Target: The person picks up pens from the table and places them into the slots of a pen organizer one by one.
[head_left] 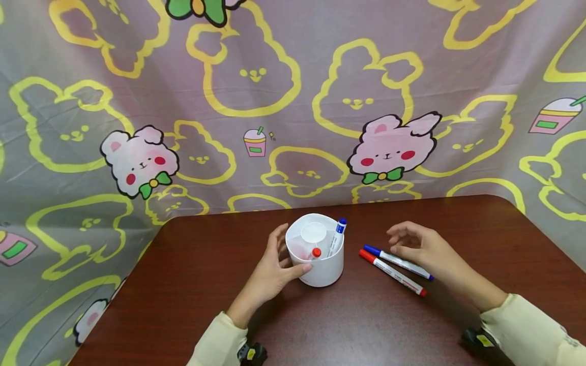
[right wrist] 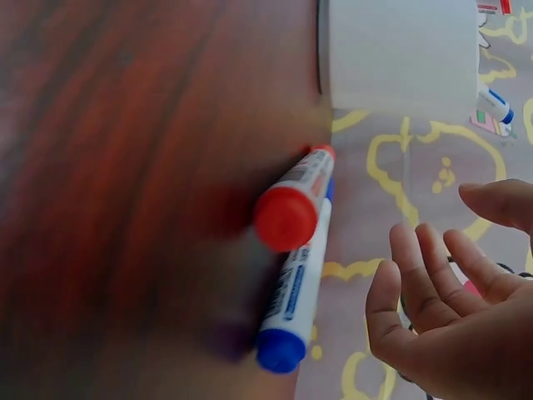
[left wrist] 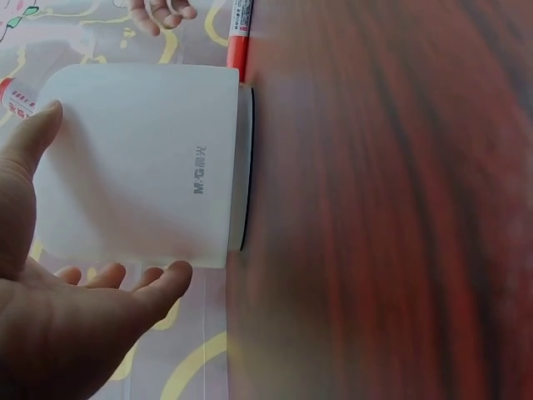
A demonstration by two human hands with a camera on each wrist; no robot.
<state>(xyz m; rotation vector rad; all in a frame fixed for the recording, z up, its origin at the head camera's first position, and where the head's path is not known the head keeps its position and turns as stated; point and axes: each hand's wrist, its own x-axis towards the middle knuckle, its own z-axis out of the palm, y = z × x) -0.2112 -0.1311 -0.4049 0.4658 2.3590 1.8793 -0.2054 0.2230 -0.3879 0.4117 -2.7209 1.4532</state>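
Working over the brown table (head_left: 210, 259), apparently at the step of steadying the white cup (head_left: 322, 274), upright near the middle, while reaching for a pen. Gripping the cup from the left with the left hand (head_left: 270, 269), thumb at the near side, fingers curved round it. Hovering with the right hand (head_left: 423, 249) by a loose blue pen (head_left: 403, 262) and loose red pen (head_left: 393, 273), right of the cup; fingers loosely bent, apart from the thumb, empty. Probably calls next for pinching one barrel. Seen inside the cup only from the head: a second blue pen (head_left: 337, 239) and second red pen (head_left: 316, 253), leaning. Readable only from the left wrist: lettering (left wrist: 200, 170) on the cup.
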